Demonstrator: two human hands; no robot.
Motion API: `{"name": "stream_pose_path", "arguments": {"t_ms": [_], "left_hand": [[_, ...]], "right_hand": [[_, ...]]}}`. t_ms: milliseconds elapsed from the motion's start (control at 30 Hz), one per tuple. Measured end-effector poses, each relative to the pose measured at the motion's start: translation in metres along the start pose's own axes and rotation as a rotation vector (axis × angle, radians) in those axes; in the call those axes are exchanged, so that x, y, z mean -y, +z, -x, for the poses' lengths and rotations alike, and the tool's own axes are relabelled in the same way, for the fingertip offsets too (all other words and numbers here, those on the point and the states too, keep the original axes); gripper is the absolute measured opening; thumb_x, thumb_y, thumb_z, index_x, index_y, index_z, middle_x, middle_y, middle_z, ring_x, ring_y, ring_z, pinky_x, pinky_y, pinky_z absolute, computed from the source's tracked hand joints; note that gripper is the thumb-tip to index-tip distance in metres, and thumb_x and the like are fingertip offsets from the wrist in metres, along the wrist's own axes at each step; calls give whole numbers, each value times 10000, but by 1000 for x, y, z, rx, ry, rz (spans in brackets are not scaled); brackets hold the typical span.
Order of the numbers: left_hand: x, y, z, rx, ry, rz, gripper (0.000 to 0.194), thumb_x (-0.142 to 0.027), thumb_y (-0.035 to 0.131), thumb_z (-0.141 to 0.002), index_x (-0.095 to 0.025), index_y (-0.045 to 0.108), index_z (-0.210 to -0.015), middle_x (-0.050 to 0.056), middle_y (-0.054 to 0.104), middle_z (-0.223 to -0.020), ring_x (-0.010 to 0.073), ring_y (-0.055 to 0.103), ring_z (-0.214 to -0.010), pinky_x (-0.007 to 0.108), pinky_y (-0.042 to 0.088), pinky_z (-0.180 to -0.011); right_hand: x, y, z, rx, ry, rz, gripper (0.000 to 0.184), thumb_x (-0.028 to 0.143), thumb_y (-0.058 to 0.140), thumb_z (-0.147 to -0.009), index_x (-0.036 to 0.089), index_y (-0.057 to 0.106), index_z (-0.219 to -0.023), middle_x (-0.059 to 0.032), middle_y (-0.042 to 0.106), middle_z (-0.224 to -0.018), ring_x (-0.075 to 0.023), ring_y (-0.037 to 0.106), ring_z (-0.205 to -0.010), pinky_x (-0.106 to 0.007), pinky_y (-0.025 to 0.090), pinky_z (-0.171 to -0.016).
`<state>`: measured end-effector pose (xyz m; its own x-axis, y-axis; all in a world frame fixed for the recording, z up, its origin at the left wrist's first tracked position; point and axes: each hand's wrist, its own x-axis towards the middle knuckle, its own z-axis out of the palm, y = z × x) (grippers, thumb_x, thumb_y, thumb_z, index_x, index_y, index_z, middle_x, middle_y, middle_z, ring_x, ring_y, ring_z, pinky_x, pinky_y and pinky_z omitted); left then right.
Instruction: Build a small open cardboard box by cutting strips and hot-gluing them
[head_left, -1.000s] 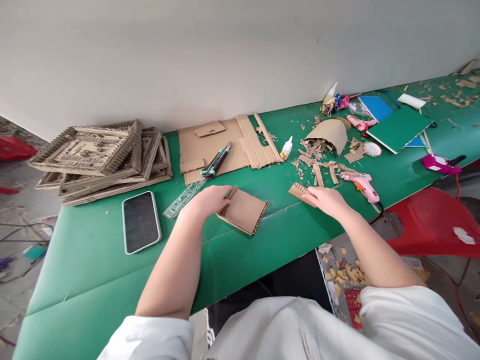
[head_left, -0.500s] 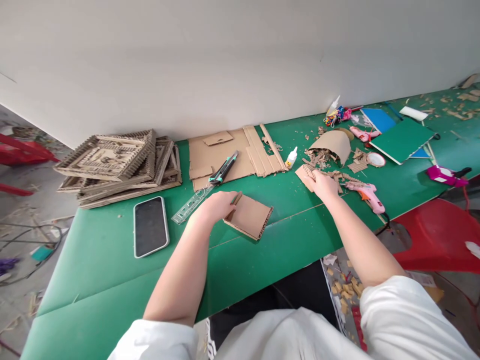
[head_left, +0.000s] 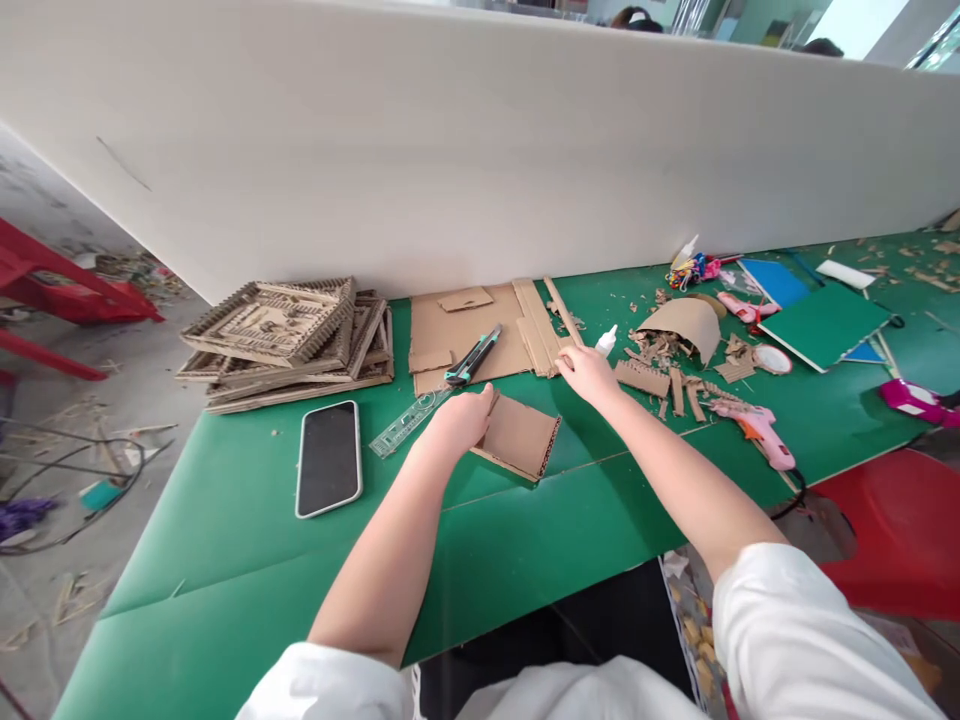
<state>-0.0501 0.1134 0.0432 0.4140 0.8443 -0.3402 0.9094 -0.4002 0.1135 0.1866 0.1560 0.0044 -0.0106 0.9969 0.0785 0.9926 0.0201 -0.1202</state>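
My left hand (head_left: 466,418) is closed on the left edge of a shallow cardboard tray (head_left: 519,436), which has raised edges and rests on the table. My right hand (head_left: 588,374) reaches across to the near end of a narrow cardboard strip (head_left: 561,308), its fingers pinched there and partly covering it. Wider cardboard strips (head_left: 535,325) lie just left of it on a flat cardboard sheet (head_left: 487,335). Behind the right hand stands a small white glue bottle (head_left: 607,341), partly hidden. A utility knife (head_left: 474,356) rests on the sheet, beside a clear ruler (head_left: 409,425).
A phone (head_left: 328,459) and stacked cardboard frames (head_left: 292,345) are at left. To the right lie a corrugated cardboard piece (head_left: 642,379), a curved cardboard piece (head_left: 684,322) with scraps, a pink glue gun (head_left: 761,430) and a green board (head_left: 827,312). A red stool (head_left: 892,530) stands beside the table.
My right hand has left the corrugated cardboard piece among the scraps and moved left to the narrow strip. My left hand stays on the tray. The view has tilted up.
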Motion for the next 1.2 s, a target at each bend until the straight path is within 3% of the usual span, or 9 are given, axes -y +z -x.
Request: {"name": "stream_pose_path", "arguments": {"t_ms": [100, 367, 667, 833, 1000, 1100, 1200], "left_hand": [[3, -2, 1, 1, -10, -3, 571, -139, 424, -893, -67, 287, -1442, 208, 665, -1120, 307, 654, -1015, 358, 505, -788], [8, -2, 0, 25, -8, 48, 539, -161, 461, -881, -137, 366, -1410, 179, 645, -1176, 298, 625, -1081, 357, 510, -817], [10, 1, -1, 44, -23, 113, 705, -15, 466, -788, -176, 305, -1455, 193, 667, -1120, 312, 650, -1026, 373, 515, -786], [22, 5, -4, 6, -70, 163, 684, -21, 474, -782, -212, 353, -1428, 193, 671, -1114, 304, 658, -1008, 385, 512, -791], [30, -1, -1, -93, -87, 302, 553, -121, 548, -802, -178, 473, -1346, 199, 654, -1146, 341, 636, -1044, 419, 498, -827], [22, -8, 3, -226, -62, 454, 540, -267, 540, -870, -147, 428, -1385, 191, 597, -1250, 337, 556, -1170, 439, 436, -954], [3, -7, 1, -331, -10, 665, 593, -358, 535, -890, -160, 372, -1424, 150, 595, -1253, 290, 559, -1156, 415, 411, -1002]], "right_hand": [[12, 5, -27, 50, 80, -4, 354, 372, 547, -902, 182, 550, -1200, -88, 569, -1225, -192, 590, -1034, -417, 519, -872], [10, 8, -70, 88, 409, -49, 366, 372, 553, -898, 171, 547, -1204, -90, 573, -1216, -197, 591, -1034, -417, 519, -868], [10, 0, -77, -110, 416, -279, 363, 367, 548, -901, 176, 544, -1209, -93, 574, -1214, -197, 593, -1029, -415, 520, -866], [-7, -23, -68, -250, 340, -489, 613, 254, 552, -829, 173, 348, -1402, -86, 662, -947, -206, 626, -835, -354, 512, -751], [-30, -53, -42, -406, 245, -677, 649, 279, 546, -774, 200, 348, -1387, -49, 634, -947, -186, 596, -855, -343, 489, -780], [-46, -66, -16, -442, 200, -802, 671, 301, 570, -755, 191, 349, -1379, -58, 621, -963, -180, 586, -891, -338, 489, -803], [-63, -71, 15, -401, 173, -921, 679, 341, 597, -735, 221, 371, -1364, -40, 621, -922, -170, 589, -799, -335, 509, -737]]}}
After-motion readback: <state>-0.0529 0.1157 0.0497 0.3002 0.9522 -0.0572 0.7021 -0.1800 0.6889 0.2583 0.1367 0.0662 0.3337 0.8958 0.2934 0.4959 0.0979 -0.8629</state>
